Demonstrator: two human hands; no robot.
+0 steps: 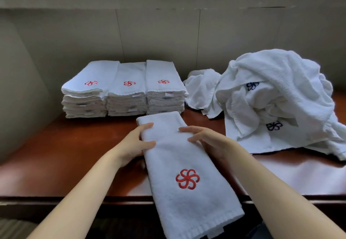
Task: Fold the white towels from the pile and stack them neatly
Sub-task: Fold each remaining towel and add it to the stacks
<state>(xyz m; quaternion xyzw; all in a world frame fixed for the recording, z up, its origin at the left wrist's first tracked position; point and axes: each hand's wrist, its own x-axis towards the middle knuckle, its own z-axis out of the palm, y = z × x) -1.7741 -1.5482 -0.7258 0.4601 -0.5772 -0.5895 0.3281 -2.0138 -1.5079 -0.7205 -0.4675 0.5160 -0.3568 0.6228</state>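
Observation:
A white towel (174,156) with a red flower emblem, folded into a long strip, lies on the brown table (61,156) with its near end hanging over the front edge. My left hand (134,145) rests against the strip's left edge, fingers and thumb lying on the cloth. My right hand (207,139) arches over the right edge, fingertips touching the top. Three stacks of folded towels (127,98) with red emblems stand side by side just behind. The unfolded pile (277,98), with blue emblems showing, sits at the right.
A smaller crumpled towel (202,90) lies between the stacks and the pile. A grey wall (168,38) runs close behind the table, and a grey panel (20,89) closes the left side. Bare wood shows left of my hands.

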